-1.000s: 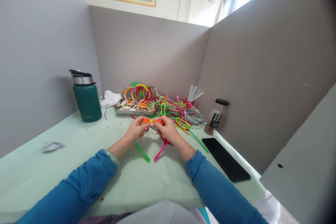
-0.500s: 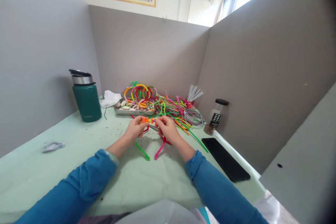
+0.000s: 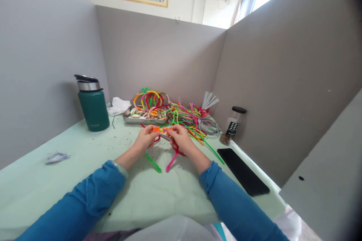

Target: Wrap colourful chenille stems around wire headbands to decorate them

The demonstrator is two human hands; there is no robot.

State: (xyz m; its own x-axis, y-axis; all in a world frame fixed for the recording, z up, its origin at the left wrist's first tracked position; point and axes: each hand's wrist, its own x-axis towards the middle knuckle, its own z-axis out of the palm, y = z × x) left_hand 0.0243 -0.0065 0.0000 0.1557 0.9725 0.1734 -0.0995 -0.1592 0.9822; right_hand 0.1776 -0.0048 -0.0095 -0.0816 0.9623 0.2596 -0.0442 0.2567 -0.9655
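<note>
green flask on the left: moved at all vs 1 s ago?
No. The green flask stands at the same spot against the grey partition wall, just as in both earlier pictures.

we see a green flask (image 3: 93,107) standing at the back left of the pale green table (image 3: 42,180). right of the flask lie a white tissue (image 3: 118,105), a metal tray (image 3: 144,119), a heap of coloured pipe cleaners (image 3: 189,118), a wire coil (image 3: 208,125), a black-lidded jar (image 3: 233,126) and a black phone (image 3: 243,171).
</note>
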